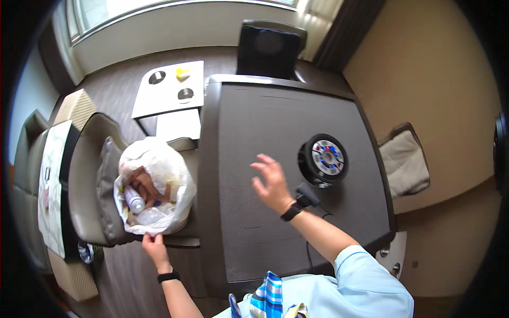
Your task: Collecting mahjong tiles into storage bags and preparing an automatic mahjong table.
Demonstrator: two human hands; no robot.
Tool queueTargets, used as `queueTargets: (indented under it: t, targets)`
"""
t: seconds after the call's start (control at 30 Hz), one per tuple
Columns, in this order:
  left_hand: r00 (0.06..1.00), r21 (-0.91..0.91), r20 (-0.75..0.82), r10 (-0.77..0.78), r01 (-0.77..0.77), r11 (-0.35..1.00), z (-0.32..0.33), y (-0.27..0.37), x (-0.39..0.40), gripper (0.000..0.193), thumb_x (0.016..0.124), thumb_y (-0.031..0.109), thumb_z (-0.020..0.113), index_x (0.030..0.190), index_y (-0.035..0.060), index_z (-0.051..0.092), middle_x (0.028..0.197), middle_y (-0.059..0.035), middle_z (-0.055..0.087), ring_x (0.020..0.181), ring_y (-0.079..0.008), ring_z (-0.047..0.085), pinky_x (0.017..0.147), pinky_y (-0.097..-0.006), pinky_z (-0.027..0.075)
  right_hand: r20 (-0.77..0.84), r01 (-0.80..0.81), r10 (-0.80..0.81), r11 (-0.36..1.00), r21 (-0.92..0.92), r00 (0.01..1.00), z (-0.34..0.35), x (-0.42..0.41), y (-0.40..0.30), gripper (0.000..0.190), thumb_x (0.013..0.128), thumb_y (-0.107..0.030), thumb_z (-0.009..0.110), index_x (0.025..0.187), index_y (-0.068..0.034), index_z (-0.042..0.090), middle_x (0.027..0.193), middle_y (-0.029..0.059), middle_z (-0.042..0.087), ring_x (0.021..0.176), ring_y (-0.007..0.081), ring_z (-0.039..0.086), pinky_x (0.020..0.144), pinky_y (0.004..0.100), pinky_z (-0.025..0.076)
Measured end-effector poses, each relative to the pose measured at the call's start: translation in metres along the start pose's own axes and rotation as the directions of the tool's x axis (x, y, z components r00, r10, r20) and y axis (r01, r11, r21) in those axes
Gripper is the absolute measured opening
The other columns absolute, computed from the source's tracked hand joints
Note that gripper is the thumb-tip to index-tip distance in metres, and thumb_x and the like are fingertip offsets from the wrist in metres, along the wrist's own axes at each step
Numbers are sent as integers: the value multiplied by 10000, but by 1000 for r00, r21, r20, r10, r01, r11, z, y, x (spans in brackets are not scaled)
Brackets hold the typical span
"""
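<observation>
My left hand (155,250) pinches the near rim of a white plastic bag (185,179) on the seat of an armchair. Inside the bag's mouth lie a pale bottle or spray can (134,200), some crumpled brown material (144,183) and clear plastic (155,215). My right hand (273,185) is over the dark tabletop (254,238), fingers apart and holding nothing. To its right stands a round black device (329,157) with a ring of coloured lights on top. Close to my right wrist is a dark block (307,194) with a cable.
A grey cushion (109,190) leans against the armchair's backrest (85,190). Beyond it is a marble-topped table (55,179). A white side table (171,89) with metal-lined holes and a yellow item (182,74) stands ahead. Other chairs (270,47) surround the dark table.
</observation>
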State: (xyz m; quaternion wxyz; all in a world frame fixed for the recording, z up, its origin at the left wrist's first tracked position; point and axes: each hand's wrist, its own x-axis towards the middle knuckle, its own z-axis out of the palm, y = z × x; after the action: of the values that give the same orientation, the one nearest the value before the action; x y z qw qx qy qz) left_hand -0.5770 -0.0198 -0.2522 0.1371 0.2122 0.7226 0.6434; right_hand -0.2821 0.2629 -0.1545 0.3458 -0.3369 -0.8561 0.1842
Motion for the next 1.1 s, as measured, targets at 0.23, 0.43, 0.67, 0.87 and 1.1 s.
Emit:
queueTargets:
  t: [0.23, 0.43, 0.67, 0.87, 1.1]
  targets:
    - [940, -86, -329, -95, 71, 994, 20, 31, -36, 297, 870, 1, 536, 1166, 0, 554, 1000, -18, 540, 831, -113, 492, 746, -239, 421, -136, -650, 720, 508, -564, 680, -110, -71, 151, 925, 844, -579, 558, 1474, 3, 212, 1547, 201, 187, 1437, 351, 157, 1127, 519, 199]
    - [995, 197, 87, -56, 38, 980, 66, 46, -119, 313, 830, -13, 569, 1139, 33, 575, 1159, -56, 495, 881, -135, 523, 745, -242, 458, -205, -582, 611, 517, -628, 765, -114, -96, 178, 997, 784, -739, 496, 1419, 9, 321, 1485, 148, 308, 1332, 339, 310, 1068, 509, 278]
    - [953, 222, 247, -176, 121, 967, 80, 80, -184, 232, 798, -13, 626, 1028, 19, 624, 1166, -87, 486, 894, -158, 554, 750, -271, 487, -111, -624, 743, 460, -631, 660, -142, -70, 169, 1019, 690, -738, 624, 1362, 1, 418, 1447, 179, 332, 1344, 364, 283, 1086, 502, 280]
    - [868, 371, 497, 18, -232, 899, 92, 99, -195, 266, 763, 55, 672, 1023, 29, 623, 1160, -172, 502, 1092, -331, 518, 899, -394, 455, 22, -689, 864, 415, -594, 502, -255, -131, 175, 810, 750, -632, 641, 1288, -33, 562, 1542, 223, 169, 1422, 411, 133, 1105, 548, 240]
    - [803, 393, 592, 68, -361, 846, 114, 93, -195, 407, 764, 98, 695, 1149, 34, 579, 1260, -208, 476, 1183, -376, 468, 989, -443, 405, -198, -681, 971, -57, -730, 131, -438, -292, 125, 687, 689, -525, 700, 1166, -33, 636, 1310, 218, 526, 1230, 351, 494, 1009, 444, 419]
